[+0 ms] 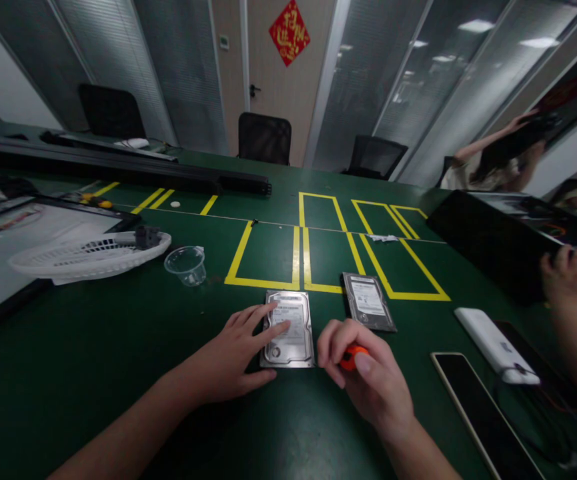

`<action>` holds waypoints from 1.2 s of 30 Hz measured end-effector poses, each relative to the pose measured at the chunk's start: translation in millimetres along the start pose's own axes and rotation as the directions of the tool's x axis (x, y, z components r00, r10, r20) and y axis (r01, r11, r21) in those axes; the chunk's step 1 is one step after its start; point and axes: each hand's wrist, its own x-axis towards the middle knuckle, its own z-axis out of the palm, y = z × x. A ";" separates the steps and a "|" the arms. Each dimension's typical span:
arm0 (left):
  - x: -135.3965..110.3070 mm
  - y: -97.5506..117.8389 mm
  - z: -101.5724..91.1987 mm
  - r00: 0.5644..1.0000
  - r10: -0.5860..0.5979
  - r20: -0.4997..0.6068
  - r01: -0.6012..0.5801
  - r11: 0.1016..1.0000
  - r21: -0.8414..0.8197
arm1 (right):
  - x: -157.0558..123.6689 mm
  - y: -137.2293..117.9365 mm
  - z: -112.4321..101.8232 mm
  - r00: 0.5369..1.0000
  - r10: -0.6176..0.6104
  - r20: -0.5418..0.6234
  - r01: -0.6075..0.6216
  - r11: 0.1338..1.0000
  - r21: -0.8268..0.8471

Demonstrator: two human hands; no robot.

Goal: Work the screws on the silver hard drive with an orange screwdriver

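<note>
A silver hard drive (pixel 293 340) lies flat on the green table, directly in front of me. My left hand (pixel 243 343) rests at its left side, fingers apart, with fingertips on its labelled top. Just right of that drive, my right hand (pixel 368 373) is closed around an orange tool handle (pixel 352 358) with a black part; the rest of the tool is hidden by the fingers. A second hard drive (pixel 368 301), with a white label, lies slightly tilted beyond my right hand.
Left are a clear plastic cup (pixel 187 265) and a white oval basket (pixel 88 257). A phone (pixel 483 413) and white power bank (pixel 495 343) lie right. Another person's hand (pixel 575 277) touches a black case (pixel 493 240). Yellow tape (pixel 263 283) marks rectangles ahead.
</note>
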 end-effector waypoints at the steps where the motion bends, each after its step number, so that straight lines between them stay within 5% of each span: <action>1: 0.1 0.0 -0.3 1.000 -0.001 0.003 0.001 1.000 0.000 | 0.0 -0.4 -0.4 1.000 0.000 0.002 0.000 1.000 -0.005; 36: -1.0 -1.1 1.2 0.999 0.019 -0.040 -0.020 1.000 -0.013 | 1.2 1.4 0.8 0.997 -0.029 -0.069 0.031 0.999 0.036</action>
